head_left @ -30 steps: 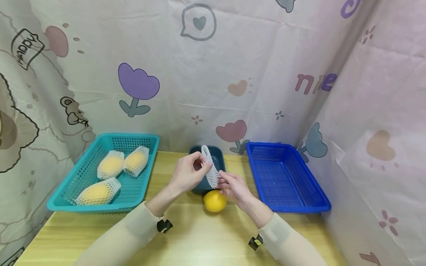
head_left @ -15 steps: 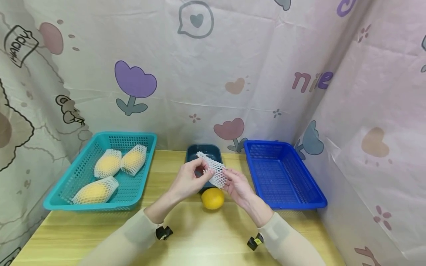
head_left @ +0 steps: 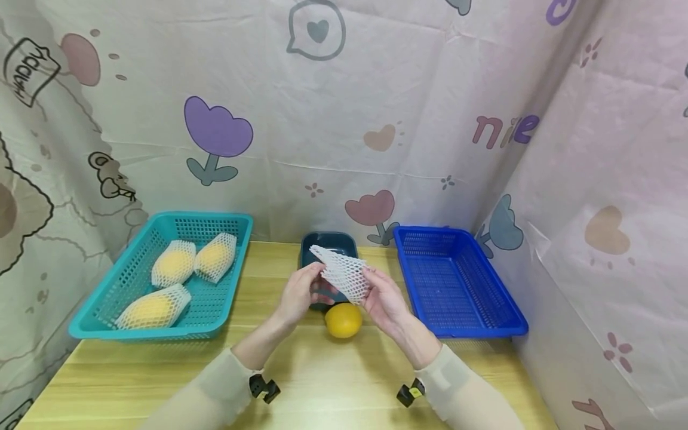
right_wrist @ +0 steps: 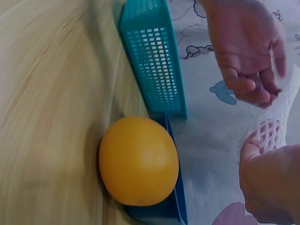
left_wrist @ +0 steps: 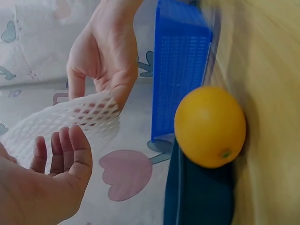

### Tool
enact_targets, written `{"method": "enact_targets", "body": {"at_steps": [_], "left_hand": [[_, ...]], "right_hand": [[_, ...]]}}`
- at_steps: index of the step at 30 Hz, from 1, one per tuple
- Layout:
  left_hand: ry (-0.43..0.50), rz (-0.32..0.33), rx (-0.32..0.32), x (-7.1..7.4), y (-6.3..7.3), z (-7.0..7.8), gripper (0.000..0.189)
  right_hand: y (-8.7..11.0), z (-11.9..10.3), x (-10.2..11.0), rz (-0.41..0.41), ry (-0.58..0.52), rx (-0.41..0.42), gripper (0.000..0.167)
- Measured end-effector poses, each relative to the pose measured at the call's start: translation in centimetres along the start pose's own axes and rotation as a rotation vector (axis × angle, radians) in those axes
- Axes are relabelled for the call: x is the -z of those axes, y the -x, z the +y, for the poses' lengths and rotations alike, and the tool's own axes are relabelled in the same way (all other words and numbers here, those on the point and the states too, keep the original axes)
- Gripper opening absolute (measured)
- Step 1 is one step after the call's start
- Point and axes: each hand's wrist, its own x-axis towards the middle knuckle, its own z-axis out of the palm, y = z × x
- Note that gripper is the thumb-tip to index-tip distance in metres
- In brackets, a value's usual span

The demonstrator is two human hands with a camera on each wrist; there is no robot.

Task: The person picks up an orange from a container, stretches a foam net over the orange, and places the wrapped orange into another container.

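In the head view my right hand (head_left: 384,300) pinches the near right end of a white foam fruit net (head_left: 344,273). The sleeve hangs flat and slanted, with nothing inside it. My left hand (head_left: 300,294) is at the net's left edge, its fingers loosely bent and apart, overlapping the mesh in the left wrist view. Below the net, an orange (head_left: 344,321) sits on the table against the front of a dark teal tub (head_left: 329,237). The orange's small green stem spot shows in the left wrist view. The net partly hides the tub's inside.
A turquoise basket (head_left: 214,325) at the left holds 3 yellow fruits in white foam nets, one of them a netted fruit (head_left: 153,310) near its front. A blue basket (head_left: 457,286) stands at the right. Behind the wooden table (head_left: 333,382) hangs a printed cloth (head_left: 301,137).
The net has swung from nearly upright to a flatter slant and spread wider. My left thumb and fingers have loosened from their pinch; the right hand has risen slightly with the net.
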Motion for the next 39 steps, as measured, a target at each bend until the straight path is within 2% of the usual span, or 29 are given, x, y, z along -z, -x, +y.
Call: {"method": "enact_targets", "body": {"at_steps": [3,11,13,17,20,24,32,36,39], "left_hand": [[0.06,-0.018,0.057,-0.3,-0.2,-0.6,0.041],[0.109,-0.001,0.244,-0.5,-0.5,-2.2,0.043],[0.123,-0.02,0.286,-0.4,-0.6,-2.4,0.042],[0.138,-0.119,0.338,-0.1,-0.6,-2.9,0.044],[0.171,-0.185,0.359,0.2,-0.6,-3.1,0.047],[0.239,-0.212,0.367,0.4,-0.7,-3.3,0.044],[0.4,-0.104,0.381,0.8,-0.9,-3.2,0.016],[0.429,-0.073,0.381,1.0,-1.1,-3.2,0.011],[0.435,-0.064,0.376,1.2,-1.1,-3.3,0.011]], "right_hand": [[0.1,0.1,-0.4,-0.03,-0.005,0.003,0.028],[0.2,0.4,-1.3,-0.074,-0.035,-0.015,0.026],[0.2,0.5,-1.4,-0.079,-0.039,-0.024,0.031],[0.3,0.7,-1.5,-0.115,-0.038,-0.051,0.042],[0.3,0.9,-1.4,-0.135,-0.03,-0.069,0.043],[0.4,1.0,-1.3,-0.134,-0.01,-0.074,0.04],[0.7,1.2,-0.9,-0.109,0.019,-0.088,0.032],[0.7,1.2,-0.1,-0.108,-0.01,-0.112,0.028],[0.8,1.1,0.5,-0.118,0.007,-0.133,0.026]]}}
